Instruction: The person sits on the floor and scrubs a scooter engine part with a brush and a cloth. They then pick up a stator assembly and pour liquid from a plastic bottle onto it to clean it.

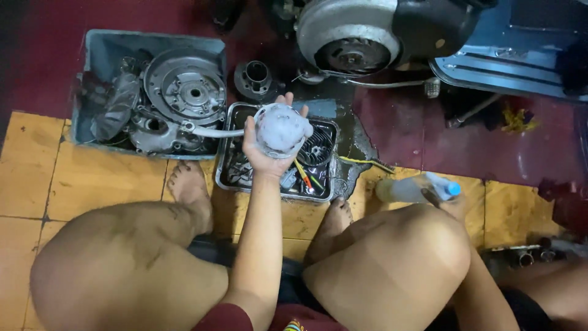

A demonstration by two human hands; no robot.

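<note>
Head view, left hand (264, 147): raised over the metal tray (228, 160); fingers curled up around a foam-covered engine part (282, 130), the grip closed on it from below and behind.
Head view, foam-covered engine part: round, coated in white suds, held in the air above the tray's middle; just in front of the finned cylinder (317, 147) that lies in the tray.
Head view, right hand (452, 205): mostly hidden behind the right knee; it holds a clear spray bottle (411, 189) with a blue nozzle near the floor; how tightly the grip closes cannot be told.
Head view, tray: on the tiled floor between the person's bare feet; holds dark wet liquid, small parts and a yellow-handled tool (303, 173).
Head view, grey tub (98, 52): left of the tray, touching it; filled with engine covers and a round flywheel plate (185, 86).
Head view, behind: a scooter's engine (352, 34) and blue body (520, 55) on the red floor; a dark cylinder piece (254, 78) stands between tub and engine.
</note>
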